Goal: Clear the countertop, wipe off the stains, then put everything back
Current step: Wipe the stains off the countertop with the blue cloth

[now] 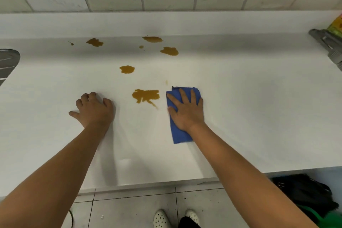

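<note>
countertop (240,98) cleared, my right hand (187,111) fingers spread flat on the blue cloth (178,133), left hand (94,109) curled empty, 6 brown stains (145,96) left toward 12 o'clock, nothing put back

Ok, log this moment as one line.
phase: wiping | right hand: flat on blue cloth | left hand: braced on countertop | stains: remaining
</note>
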